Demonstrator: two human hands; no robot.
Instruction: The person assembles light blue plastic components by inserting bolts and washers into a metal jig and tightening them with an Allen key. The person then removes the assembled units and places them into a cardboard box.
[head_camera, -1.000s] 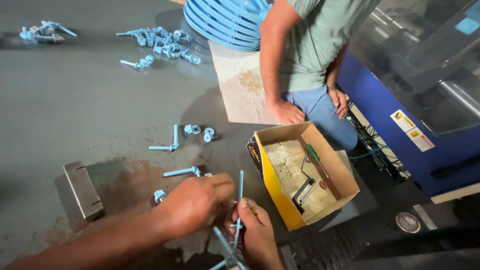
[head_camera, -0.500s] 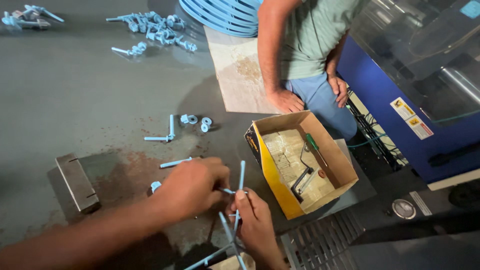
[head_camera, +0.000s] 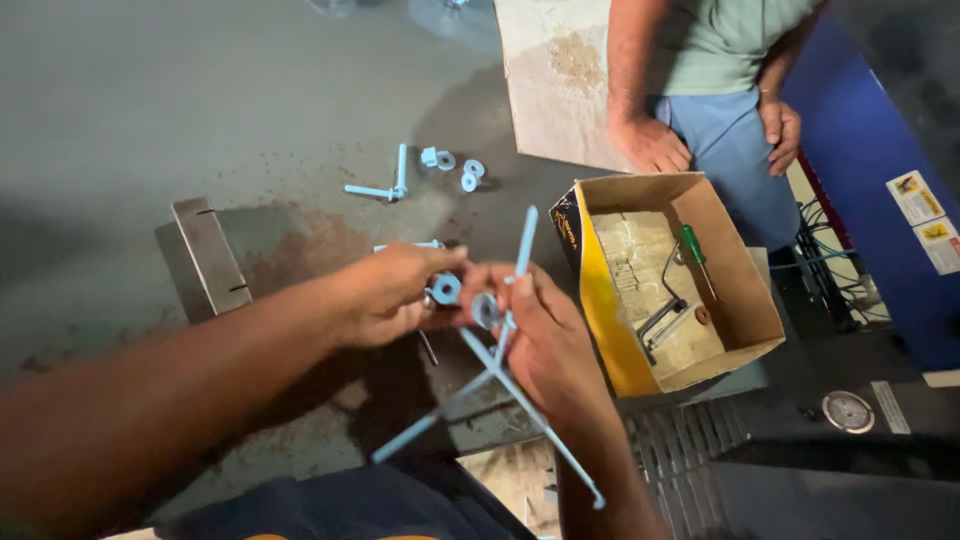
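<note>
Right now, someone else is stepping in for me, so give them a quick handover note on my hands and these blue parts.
Left hand: pinching a small blue washer at the fingertips.
Right hand: gripping a bundle of long blue rods that cross each other, with a round blue fitting at the crossing point.
On the grey floor: two loose blue bolts and a few small blue washers and nuts just beyond the hands.
Cardboard box to the right holds a green-handled screwdriver.
Another person crouches behind the box.
Done: rods gathered in hand.
Left: washer not yet seated; floor pieces unused.
</note>
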